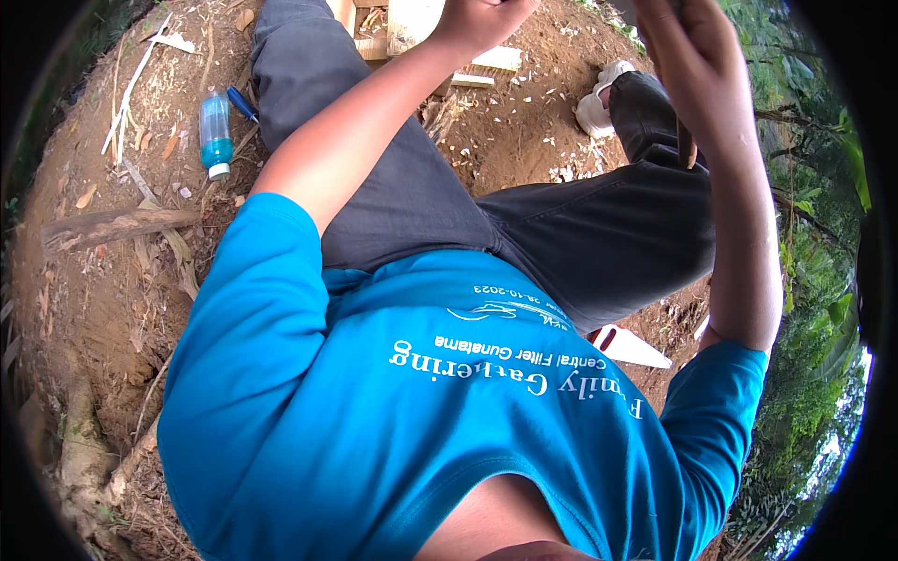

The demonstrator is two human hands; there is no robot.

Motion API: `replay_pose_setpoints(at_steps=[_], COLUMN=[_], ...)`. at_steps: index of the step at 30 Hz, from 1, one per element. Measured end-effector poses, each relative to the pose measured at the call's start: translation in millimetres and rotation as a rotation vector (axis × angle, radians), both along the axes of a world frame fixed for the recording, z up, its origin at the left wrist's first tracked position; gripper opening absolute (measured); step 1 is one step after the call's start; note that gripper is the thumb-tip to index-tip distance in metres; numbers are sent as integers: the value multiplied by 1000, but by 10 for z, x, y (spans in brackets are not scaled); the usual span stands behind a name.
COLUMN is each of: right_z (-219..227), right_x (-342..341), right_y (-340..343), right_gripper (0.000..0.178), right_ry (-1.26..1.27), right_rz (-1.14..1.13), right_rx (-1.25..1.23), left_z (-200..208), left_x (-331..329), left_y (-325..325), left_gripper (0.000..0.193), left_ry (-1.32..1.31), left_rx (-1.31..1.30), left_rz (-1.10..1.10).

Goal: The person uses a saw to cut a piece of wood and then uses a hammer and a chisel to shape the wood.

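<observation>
My left hand (pixel 482 23) is at the top edge, its fingers curled closed; whatever they hold is cut off by the frame. Just below that hand lie pale wooden blocks (pixel 410 26) and a short offcut (pixel 496 61) on the ground. Raised at the upper right, my right hand (pixel 697 56) is closed, its fingertips partly cut off. A brown wooden handle end (pixel 687 150) sticks out below it, beside my wrist. The rest of that tool is mostly out of view, so its kind is unclear.
A clear bottle with blue-green liquid (pixel 216 140) lies on the soil at the left, near a blue handle-like object (pixel 241 103). A branch (pixel 117 226) is below. A saw with a red handle (pixel 629 347) lies beside my right thigh. Wood chips scatter between my legs; plants (pixel 809 374) line the right.
</observation>
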State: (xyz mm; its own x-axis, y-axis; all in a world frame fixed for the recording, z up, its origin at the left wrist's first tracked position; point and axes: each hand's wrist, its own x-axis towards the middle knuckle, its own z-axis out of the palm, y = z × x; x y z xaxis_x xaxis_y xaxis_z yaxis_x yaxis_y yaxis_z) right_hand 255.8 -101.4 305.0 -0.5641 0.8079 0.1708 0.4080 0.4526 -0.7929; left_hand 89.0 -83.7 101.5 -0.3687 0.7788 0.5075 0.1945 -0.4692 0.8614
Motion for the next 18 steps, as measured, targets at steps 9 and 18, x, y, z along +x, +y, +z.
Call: replay_pose_setpoints(at_steps=[9, 18], right_z=[-117, -230], right_x=[83, 218], right_y=[48, 16], right_gripper=[11, 10], right_ry=[45, 151], right_rz=[-30, 29], right_rx=[80, 9], left_z=[40, -11], left_x=[-22, -5], left_y=[6, 4], left_gripper=[24, 21], left_ry=[-99, 2], left_rx=[-37, -30], left_rz=[-151, -124])
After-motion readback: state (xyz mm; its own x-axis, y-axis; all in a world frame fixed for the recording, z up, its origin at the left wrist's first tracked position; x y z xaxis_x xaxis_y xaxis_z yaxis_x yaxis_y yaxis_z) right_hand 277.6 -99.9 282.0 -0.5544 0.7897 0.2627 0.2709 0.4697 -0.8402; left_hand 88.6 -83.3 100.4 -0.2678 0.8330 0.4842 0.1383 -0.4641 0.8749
